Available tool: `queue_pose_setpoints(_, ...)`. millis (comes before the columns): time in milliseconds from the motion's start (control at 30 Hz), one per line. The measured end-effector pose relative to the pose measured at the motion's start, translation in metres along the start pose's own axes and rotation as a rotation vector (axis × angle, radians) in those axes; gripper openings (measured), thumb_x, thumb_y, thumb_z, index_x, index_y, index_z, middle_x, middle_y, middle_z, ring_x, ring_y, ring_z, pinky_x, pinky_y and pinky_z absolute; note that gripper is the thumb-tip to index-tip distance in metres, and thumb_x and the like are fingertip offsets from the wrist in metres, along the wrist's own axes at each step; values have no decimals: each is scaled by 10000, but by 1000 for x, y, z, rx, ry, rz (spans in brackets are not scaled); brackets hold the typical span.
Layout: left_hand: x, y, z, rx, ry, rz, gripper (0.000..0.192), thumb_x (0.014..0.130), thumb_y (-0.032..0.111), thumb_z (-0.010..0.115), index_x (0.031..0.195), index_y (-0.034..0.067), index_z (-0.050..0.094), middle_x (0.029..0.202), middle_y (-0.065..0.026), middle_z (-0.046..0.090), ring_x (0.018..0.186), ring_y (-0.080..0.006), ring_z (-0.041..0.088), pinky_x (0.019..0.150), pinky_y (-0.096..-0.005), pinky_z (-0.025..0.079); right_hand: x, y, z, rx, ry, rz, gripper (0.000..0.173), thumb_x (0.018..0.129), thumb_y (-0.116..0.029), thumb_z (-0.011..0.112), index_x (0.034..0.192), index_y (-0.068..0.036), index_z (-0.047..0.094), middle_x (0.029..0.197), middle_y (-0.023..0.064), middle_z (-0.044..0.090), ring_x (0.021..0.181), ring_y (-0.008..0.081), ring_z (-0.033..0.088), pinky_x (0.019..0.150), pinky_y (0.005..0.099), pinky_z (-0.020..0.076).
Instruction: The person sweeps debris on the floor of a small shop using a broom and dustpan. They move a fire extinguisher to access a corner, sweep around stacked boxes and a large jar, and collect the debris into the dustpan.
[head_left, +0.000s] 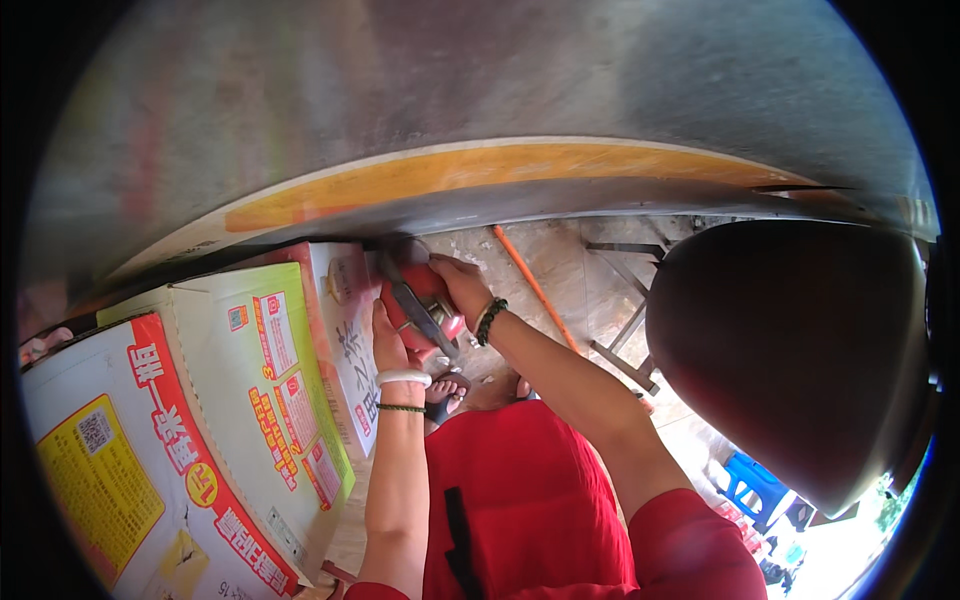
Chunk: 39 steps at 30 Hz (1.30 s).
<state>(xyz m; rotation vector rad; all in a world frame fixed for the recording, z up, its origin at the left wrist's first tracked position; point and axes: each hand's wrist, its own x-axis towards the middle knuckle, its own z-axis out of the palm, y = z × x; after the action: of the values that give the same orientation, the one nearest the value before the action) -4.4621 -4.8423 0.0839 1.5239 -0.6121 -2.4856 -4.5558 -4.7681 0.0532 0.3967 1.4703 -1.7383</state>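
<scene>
My left hand (391, 341), with a pale bangle at the wrist, holds the left side of a round red object (409, 300) that has metal parts and a dark strap or handle across it. My right hand (461, 289), with a dark bead bracelet, grips its upper right side. What the red object is cannot be told for sure. It is held above the tiled floor, beside a white and red carton (349, 337). The fingers of both hands are partly hidden behind the object.
Large printed cardboard cartons (255, 375) stand at the left. A grey surface with a yellow band (480, 161) spans the top. An orange pole (534, 289) and a metal frame (626, 330) are on the floor side. A big dark rounded object (787, 352) fills the right, near a blue plastic stool (754, 487).
</scene>
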Motion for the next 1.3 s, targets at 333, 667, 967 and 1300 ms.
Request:
queue_pose_setpoints(333,16,23,2,99,130,7,425,779,434,472,1112,176,421,1025,-43,511,881,-232,534,693,-419,473,35,-7,27,-252,-7,-113,310,717,-209,504,961,-29,570,830,111,596,738,200,554,663,278,427)
queue_pose_setpoints(667,18,41,-16,40,206,-74,301,786,333,485,955,84,494,925,-113,533,855,-276,527,713,-490,454,18,-5,47,-659,76,-216,409,677,-254,508,1026,-41,522,964,184,545,920,319,508,776,356,416)
queue_pose_setpoints(967,1,36,0,-8,97,-52,393,804,317,473,1094,57,417,1066,-146,472,977,-313,467,790,-512,415,23,-28,51,-888,47,-232,290,703,-238,449,911,-70,561,886,195,556,850,356,518,754,386,413)
queue_pose_setpoints(1300,8,36,-26,-176,40,-113,378,820,287,447,1104,41,402,1104,-177,425,1045,-362,399,847,-545,351,9,-34,71,-1086,56,-196,327,761,-315,382,912,-80,552,950,174,545,923,338,491,819,411,367)
